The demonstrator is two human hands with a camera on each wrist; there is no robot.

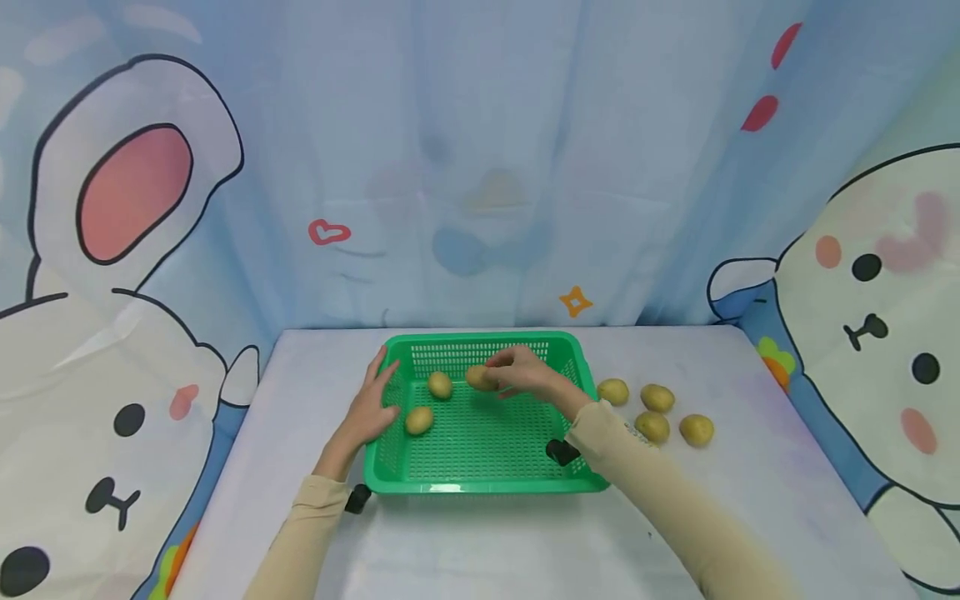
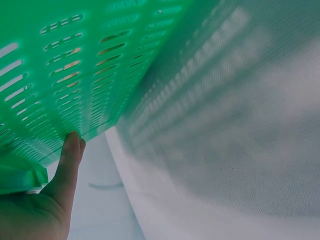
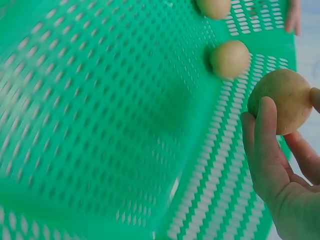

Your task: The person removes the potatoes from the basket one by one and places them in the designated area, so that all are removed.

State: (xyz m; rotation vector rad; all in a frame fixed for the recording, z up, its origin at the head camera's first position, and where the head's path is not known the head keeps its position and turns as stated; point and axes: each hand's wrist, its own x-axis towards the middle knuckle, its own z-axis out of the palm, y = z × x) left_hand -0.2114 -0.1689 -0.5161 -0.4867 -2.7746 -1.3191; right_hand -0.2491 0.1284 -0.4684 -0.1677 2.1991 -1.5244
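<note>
A green plastic basket (image 1: 480, 486) with slotted walls stands on the table. Two potatoes, one at the back (image 1: 440, 385) and one nearer the front (image 1: 419, 420), lie in its left part. Over the basket's back half, my right hand (image 1: 525, 372) holds another potato (image 3: 284, 101) between thumb and fingers, apart from the basket floor. My left hand (image 1: 367, 412) rests at the basket's left rim with its fingers extended. From the left wrist, this hand (image 2: 55, 200) touches the outside of the slotted wall (image 2: 90, 65).
Right of the basket, several potatoes (image 1: 657, 398) lie loose on the white tablecloth (image 1: 757, 500); my right forearm passes close in front of them. A blue curtain (image 1: 480, 167) with cartoon figures hangs behind the table.
</note>
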